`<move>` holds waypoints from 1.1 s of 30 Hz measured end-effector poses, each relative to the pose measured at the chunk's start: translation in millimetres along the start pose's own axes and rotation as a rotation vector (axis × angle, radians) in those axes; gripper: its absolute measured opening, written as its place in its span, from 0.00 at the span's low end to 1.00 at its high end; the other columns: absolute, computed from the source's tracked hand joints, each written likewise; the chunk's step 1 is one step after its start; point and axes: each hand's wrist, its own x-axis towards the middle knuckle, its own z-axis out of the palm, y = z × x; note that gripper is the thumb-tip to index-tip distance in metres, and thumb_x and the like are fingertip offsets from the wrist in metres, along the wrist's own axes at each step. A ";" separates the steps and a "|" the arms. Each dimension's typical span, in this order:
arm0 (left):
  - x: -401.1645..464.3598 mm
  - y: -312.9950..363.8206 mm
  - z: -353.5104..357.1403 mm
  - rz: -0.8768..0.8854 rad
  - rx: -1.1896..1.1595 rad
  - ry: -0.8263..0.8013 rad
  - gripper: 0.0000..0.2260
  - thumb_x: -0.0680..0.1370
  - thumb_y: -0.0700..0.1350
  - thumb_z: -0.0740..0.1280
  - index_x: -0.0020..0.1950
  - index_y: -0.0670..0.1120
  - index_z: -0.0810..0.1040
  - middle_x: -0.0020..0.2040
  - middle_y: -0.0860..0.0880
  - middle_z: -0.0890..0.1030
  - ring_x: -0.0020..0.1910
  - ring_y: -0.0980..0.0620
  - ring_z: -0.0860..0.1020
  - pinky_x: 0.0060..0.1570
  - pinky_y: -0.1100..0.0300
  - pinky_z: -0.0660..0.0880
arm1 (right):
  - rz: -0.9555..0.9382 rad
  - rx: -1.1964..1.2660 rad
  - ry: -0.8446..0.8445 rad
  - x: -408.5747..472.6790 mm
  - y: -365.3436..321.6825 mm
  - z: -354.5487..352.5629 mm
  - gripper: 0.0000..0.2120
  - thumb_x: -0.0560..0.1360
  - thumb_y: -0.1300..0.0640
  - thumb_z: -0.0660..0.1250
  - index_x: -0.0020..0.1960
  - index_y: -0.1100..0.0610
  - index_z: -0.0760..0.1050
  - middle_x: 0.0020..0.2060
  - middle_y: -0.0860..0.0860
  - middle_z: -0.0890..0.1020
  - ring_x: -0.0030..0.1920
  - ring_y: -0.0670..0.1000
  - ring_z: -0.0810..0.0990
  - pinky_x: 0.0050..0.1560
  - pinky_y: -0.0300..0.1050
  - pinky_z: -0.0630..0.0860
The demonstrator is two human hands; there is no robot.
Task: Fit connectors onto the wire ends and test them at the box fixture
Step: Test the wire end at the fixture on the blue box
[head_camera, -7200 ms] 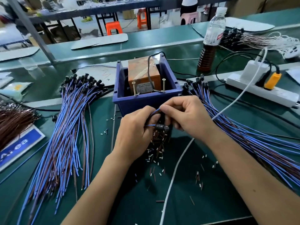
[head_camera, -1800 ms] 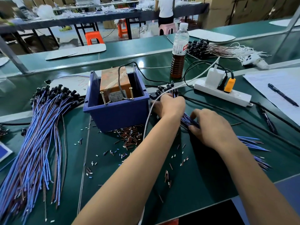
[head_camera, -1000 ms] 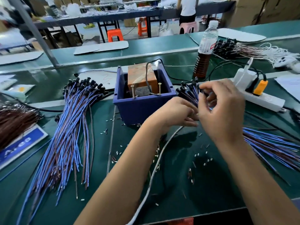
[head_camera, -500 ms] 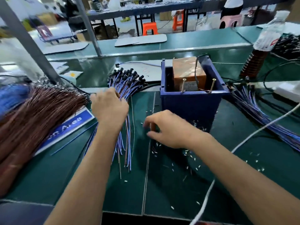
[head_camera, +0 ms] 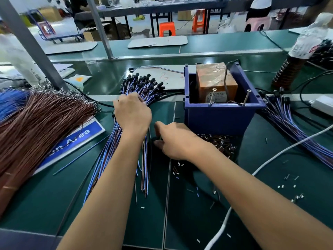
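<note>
Both hands' fingers hidden: left hand on blue wires, right hand grip unclear.

Factory assembly floor. Long green worktop in rows, wire bundles heaped. Plastic stools, cartons behind.

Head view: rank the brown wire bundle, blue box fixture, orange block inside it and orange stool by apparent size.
1. brown wire bundle
2. blue box fixture
3. orange block
4. orange stool, though it stands far back, so it only looks smallest.
</note>
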 end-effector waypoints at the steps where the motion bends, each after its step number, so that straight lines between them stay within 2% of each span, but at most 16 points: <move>1: -0.7 3.2 -1.8 -0.022 -0.045 -0.002 0.08 0.81 0.47 0.67 0.54 0.44 0.82 0.56 0.40 0.81 0.61 0.38 0.75 0.59 0.50 0.70 | -0.012 0.001 0.012 -1.4 -0.2 0.7 0.14 0.83 0.48 0.65 0.60 0.56 0.67 0.44 0.58 0.78 0.46 0.64 0.77 0.42 0.50 0.70; 3: -0.8 8.5 -5.1 -0.112 -0.142 -0.036 0.08 0.81 0.44 0.65 0.55 0.42 0.80 0.55 0.40 0.82 0.58 0.38 0.76 0.53 0.51 0.70 | -0.029 0.032 0.038 -4.5 1.0 3.2 0.14 0.83 0.47 0.65 0.61 0.56 0.68 0.47 0.60 0.81 0.49 0.64 0.79 0.43 0.50 0.71; 6: -0.8 13.2 -8.6 -0.212 -0.227 -0.149 0.10 0.77 0.40 0.61 0.54 0.41 0.79 0.50 0.43 0.80 0.49 0.40 0.74 0.46 0.55 0.65 | -0.035 0.112 0.057 -9.8 6.1 4.4 0.14 0.83 0.47 0.65 0.60 0.56 0.70 0.46 0.57 0.79 0.50 0.63 0.79 0.43 0.49 0.68; 8: -2.8 15.5 -12.3 -0.244 -0.304 -0.225 0.11 0.73 0.41 0.60 0.51 0.41 0.77 0.49 0.44 0.82 0.47 0.40 0.75 0.45 0.53 0.69 | -0.031 0.151 0.073 -11.0 8.8 4.4 0.13 0.82 0.48 0.65 0.60 0.56 0.72 0.47 0.58 0.81 0.52 0.63 0.79 0.44 0.48 0.66; 10: -5.0 18.9 -17.9 -0.297 -0.485 -0.270 0.11 0.67 0.44 0.56 0.44 0.43 0.72 0.49 0.42 0.84 0.50 0.37 0.82 0.51 0.45 0.78 | -0.029 0.173 0.085 -10.8 10.4 4.9 0.12 0.82 0.49 0.66 0.60 0.56 0.73 0.50 0.59 0.83 0.54 0.63 0.79 0.45 0.48 0.65; 12: -5.3 21.4 -21.0 -0.350 -0.688 -0.252 0.10 0.64 0.45 0.53 0.42 0.45 0.68 0.45 0.40 0.84 0.49 0.37 0.84 0.53 0.41 0.80 | -0.021 0.202 0.088 -11.0 11.8 5.2 0.10 0.82 0.50 0.66 0.58 0.55 0.74 0.51 0.57 0.83 0.56 0.62 0.79 0.46 0.47 0.66; 14: -7.3 22.1 -23.7 -0.395 -0.831 -0.219 0.10 0.64 0.45 0.54 0.43 0.46 0.68 0.37 0.43 0.86 0.40 0.42 0.82 0.44 0.48 0.75 | -0.004 0.253 0.098 -12.0 13.6 5.5 0.08 0.83 0.49 0.65 0.57 0.54 0.76 0.49 0.55 0.83 0.54 0.60 0.79 0.47 0.46 0.68; 17: -8.8 21.5 -26.6 -0.445 -0.924 -0.142 0.05 0.71 0.43 0.56 0.42 0.46 0.70 0.30 0.48 0.83 0.32 0.47 0.72 0.36 0.56 0.65 | 0.030 0.401 0.149 -12.6 12.1 7.5 0.07 0.84 0.49 0.64 0.53 0.53 0.75 0.42 0.52 0.80 0.43 0.57 0.78 0.44 0.45 0.70; 19: -8.2 20.5 -27.0 -0.443 -0.921 -0.115 0.04 0.72 0.45 0.58 0.38 0.47 0.69 0.30 0.49 0.78 0.35 0.47 0.69 0.36 0.55 0.63 | 0.060 0.581 0.154 -11.6 7.4 9.1 0.08 0.85 0.50 0.63 0.52 0.54 0.74 0.38 0.54 0.81 0.33 0.56 0.80 0.36 0.46 0.75; 20: -7.6 20.3 -26.8 -0.418 -0.882 -0.109 0.07 0.73 0.48 0.59 0.36 0.48 0.68 0.30 0.50 0.74 0.35 0.47 0.69 0.37 0.54 0.64 | 0.073 0.679 0.135 -11.6 3.9 9.8 0.08 0.85 0.50 0.62 0.53 0.55 0.73 0.38 0.56 0.82 0.30 0.56 0.81 0.30 0.46 0.76; 22: -9.1 18.9 -24.7 -0.342 -0.775 -0.092 0.18 0.77 0.55 0.65 0.32 0.49 0.66 0.25 0.55 0.69 0.30 0.48 0.67 0.35 0.55 0.63 | 0.096 0.845 0.094 -10.9 -3.5 11.9 0.10 0.86 0.49 0.60 0.55 0.55 0.72 0.41 0.60 0.84 0.30 0.61 0.84 0.26 0.48 0.77; 24: -9.9 15.1 -21.8 -0.306 -0.722 -0.019 0.22 0.79 0.56 0.68 0.30 0.50 0.67 0.21 0.57 0.67 0.27 0.52 0.65 0.34 0.54 0.64 | 0.119 0.934 0.082 -9.1 -9.1 13.0 0.12 0.86 0.47 0.60 0.56 0.56 0.72 0.43 0.60 0.84 0.34 0.64 0.85 0.29 0.51 0.79; 28: -2.7 7.4 -25.6 -0.354 -0.734 0.191 0.14 0.80 0.53 0.69 0.36 0.49 0.78 0.34 0.51 0.79 0.34 0.50 0.74 0.44 0.48 0.78 | 0.137 0.960 0.109 -2.7 -14.5 15.8 0.10 0.86 0.49 0.60 0.58 0.56 0.72 0.43 0.59 0.84 0.34 0.60 0.86 0.34 0.55 0.82; 30: 0.9 5.2 -30.6 -0.357 -0.687 0.235 0.12 0.80 0.51 0.67 0.37 0.49 0.78 0.37 0.50 0.80 0.37 0.49 0.77 0.46 0.49 0.78 | 0.155 0.970 0.112 0.1 -17.0 17.0 0.10 0.85 0.51 0.61 0.59 0.57 0.72 0.42 0.58 0.83 0.35 0.61 0.86 0.37 0.57 0.84; 33: -1.1 -0.7 -34.0 -0.285 -0.370 0.217 0.09 0.80 0.50 0.66 0.44 0.47 0.81 0.45 0.47 0.84 0.47 0.43 0.81 0.45 0.56 0.72 | 0.209 1.044 0.090 5.1 -21.5 17.5 0.09 0.85 0.52 0.63 0.60 0.57 0.72 0.40 0.55 0.82 0.36 0.61 0.86 0.42 0.58 0.84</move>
